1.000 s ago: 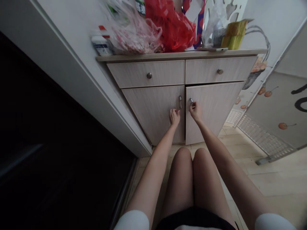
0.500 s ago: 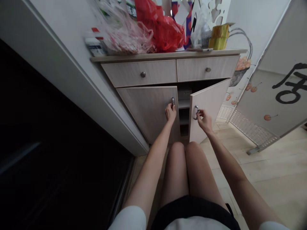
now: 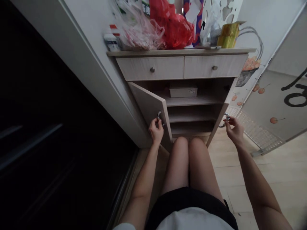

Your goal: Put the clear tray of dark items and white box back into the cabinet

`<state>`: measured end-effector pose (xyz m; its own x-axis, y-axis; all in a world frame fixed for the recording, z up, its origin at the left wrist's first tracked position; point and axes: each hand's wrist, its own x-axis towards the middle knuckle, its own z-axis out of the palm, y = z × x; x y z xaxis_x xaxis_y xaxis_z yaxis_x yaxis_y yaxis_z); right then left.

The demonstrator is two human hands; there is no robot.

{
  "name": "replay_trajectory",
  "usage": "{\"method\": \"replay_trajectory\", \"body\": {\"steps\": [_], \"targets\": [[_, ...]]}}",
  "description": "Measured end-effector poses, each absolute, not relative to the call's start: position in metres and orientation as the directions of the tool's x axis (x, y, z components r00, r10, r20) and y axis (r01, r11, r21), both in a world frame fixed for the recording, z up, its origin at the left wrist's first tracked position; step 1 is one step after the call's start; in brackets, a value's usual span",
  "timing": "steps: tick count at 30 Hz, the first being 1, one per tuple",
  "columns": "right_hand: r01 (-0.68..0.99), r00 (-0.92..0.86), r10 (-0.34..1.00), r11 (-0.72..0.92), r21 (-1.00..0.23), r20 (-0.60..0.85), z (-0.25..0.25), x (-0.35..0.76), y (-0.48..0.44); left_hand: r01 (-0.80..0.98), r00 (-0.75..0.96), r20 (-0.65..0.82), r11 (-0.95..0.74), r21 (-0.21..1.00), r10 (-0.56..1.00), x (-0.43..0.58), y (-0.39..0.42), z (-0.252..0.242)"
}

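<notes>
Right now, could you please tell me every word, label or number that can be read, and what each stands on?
Nothing is legible.
Bottle label: too small to read.
White box sticker: too small to read.
Black brush character on the wall panel: cut off, unreadable.

A private home is serving as the scene, a low wood-laminate cabinet (image 3: 177, 52) standing on wood-look floor tiles (image 3: 275, 179), plastic carrier bags (image 3: 171, 25) piling on top, a cherry-painted wall panel (image 3: 261, 108) rising right.
</notes>
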<state>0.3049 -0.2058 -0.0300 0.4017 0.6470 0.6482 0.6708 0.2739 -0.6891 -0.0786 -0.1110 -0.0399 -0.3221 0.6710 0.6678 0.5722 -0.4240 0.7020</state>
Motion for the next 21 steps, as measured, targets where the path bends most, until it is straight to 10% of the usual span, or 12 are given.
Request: {"method": "replay_trajectory", "body": {"steps": [17, 21], "targets": [[0.474, 0.774, 0.485, -0.019, -0.88, 0.407, -0.038, 0.474, -0.281, 0.469, -0.777, 0.534, -0.258, 0.845, 0.333, -0.279, -0.134, -0.055], [0.572, 0.741, 0.345, 0.124, -0.811, 0.576, -0.047, 0.458, -0.272, 0.425, -0.746, 0.56, -0.389, 0.817, 0.36, -0.287, -0.148, -0.05]]}}
